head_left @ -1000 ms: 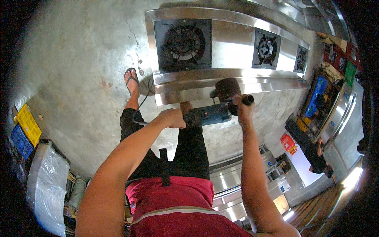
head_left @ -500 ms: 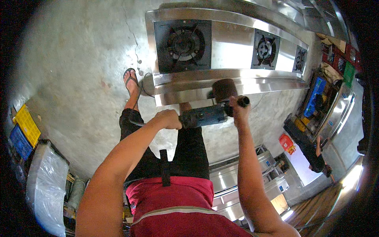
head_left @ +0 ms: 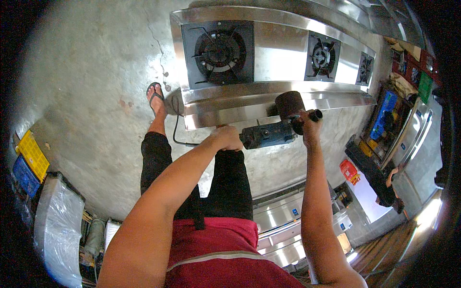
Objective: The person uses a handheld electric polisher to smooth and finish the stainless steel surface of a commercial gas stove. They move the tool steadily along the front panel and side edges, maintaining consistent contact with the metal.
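Note:
With both hands I hold a handheld power polisher, a dark blue-grey motor body with a brown cylindrical drum at its far end. My left hand is wrapped round the rear grip, where the black cord leaves. My right hand is closed on the black side handle next to the drum. The drum lies over the front panel of a stainless steel stove; whether it touches the metal I cannot tell. Three black burners top the stove, the nearest burner at its left end.
The power cord loops over the concrete floor near my sandalled foot. Steel units stand at the lower right. Farther right are a person, a red container and blue crates. A plastic-wrapped item and a yellow crate sit at left.
Both hands and the polisher have moved right along the stove's front, the drum passing farther right over the panel. My view has shifted slightly.

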The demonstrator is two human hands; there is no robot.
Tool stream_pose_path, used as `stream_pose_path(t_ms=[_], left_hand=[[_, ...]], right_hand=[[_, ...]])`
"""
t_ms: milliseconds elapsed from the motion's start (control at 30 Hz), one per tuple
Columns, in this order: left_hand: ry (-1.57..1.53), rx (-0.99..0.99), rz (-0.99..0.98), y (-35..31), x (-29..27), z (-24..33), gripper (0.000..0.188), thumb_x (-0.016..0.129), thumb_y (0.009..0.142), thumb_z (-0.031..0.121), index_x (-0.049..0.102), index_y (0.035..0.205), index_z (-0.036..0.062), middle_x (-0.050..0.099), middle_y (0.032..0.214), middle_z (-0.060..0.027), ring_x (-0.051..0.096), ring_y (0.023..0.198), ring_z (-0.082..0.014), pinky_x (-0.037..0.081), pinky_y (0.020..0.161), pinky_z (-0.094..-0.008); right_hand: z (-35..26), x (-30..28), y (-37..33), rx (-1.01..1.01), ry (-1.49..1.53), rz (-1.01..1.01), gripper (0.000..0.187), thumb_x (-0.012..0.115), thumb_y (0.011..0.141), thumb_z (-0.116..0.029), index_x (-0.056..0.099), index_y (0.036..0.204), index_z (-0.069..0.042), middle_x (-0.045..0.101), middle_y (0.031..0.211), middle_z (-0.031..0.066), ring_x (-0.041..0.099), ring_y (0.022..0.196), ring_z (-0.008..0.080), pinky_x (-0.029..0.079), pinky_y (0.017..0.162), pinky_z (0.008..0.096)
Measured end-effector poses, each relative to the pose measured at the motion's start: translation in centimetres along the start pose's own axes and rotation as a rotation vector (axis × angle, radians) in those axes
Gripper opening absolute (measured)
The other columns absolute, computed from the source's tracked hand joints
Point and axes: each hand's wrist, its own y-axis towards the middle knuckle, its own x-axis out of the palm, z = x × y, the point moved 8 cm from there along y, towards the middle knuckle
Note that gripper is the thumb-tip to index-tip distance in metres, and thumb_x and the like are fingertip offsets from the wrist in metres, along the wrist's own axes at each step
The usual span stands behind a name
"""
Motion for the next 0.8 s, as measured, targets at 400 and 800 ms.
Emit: stream_pose_path(t_ms=[400,800], left_hand=[[0.092,-0.127,0.009,-12.5,-0.6,-12.8,0.045,0.067,0.067,0.037,0.071,0.083,-0.0049,0.069,0.087,-0.0267,0.069,0.082,-0.0415,0.055,0.078,-0.0475],[0.095,-0.056,-0.020,-3.0,-1.4,-2.9,0.045,0.065,0.069,0.034,0.073,0.098,0.0001,0.069,0.106,-0.0249,0.069,0.098,-0.0376,0.055,0.084,-0.0453]], right_hand=[[-0.9,13.0,-10.5,-0.026,0.021,-0.151,0.021,0.078,0.083,-0.017,0.062,0.081,-0.003,0.063,0.078,0.0050,0.055,0.067,0.0151,0.047,0.064,0.0330],[0.7,3.4,-1.6,-0.030,0.078,-0.015,0.022,0.076,0.086,-0.018,0.062,0.076,-0.004,0.062,0.071,0.0024,0.054,0.062,0.0143,0.046,0.058,0.0327]])
